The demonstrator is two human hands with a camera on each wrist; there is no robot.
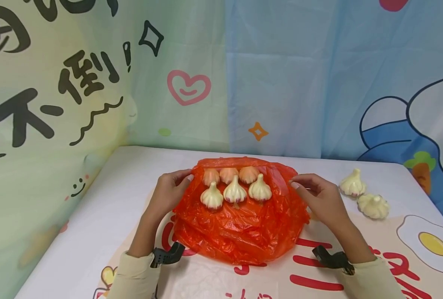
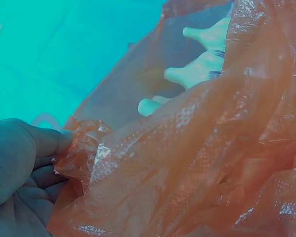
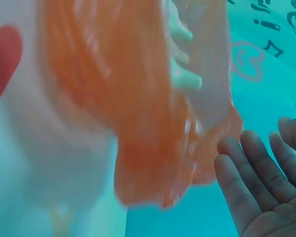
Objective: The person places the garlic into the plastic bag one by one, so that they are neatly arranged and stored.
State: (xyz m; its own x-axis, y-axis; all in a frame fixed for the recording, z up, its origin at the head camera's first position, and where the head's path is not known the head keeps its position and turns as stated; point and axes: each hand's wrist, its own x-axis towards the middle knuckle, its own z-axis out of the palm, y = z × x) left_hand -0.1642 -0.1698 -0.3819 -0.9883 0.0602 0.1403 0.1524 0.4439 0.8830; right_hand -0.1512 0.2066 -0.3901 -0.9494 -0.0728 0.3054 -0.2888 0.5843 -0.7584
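A red plastic bag [image 1: 240,232] lies crumpled on the table with its mouth spread. Three pale garlic bulbs [image 1: 235,192] show uncovered at the mouth, and behind them three orange-tinted bulb shapes [image 1: 229,174] show at the bag's back film. My left hand [image 1: 173,191] pinches the left edge of the mouth between thumb and fingers, bunching the film [image 2: 84,153]. At the right edge of the bag is my right hand [image 1: 318,197]. In the right wrist view its fingers [image 3: 259,163] are extended with the thumb apart, fingertips right beside the film.
Two more garlic bulbs, one upright [image 1: 352,185] and one tipped [image 1: 373,206], lie right of my right hand. The table [image 1: 139,166] has a printed cover with a fried-egg picture. A printed cloth [image 1: 277,83] hangs behind and at the left.
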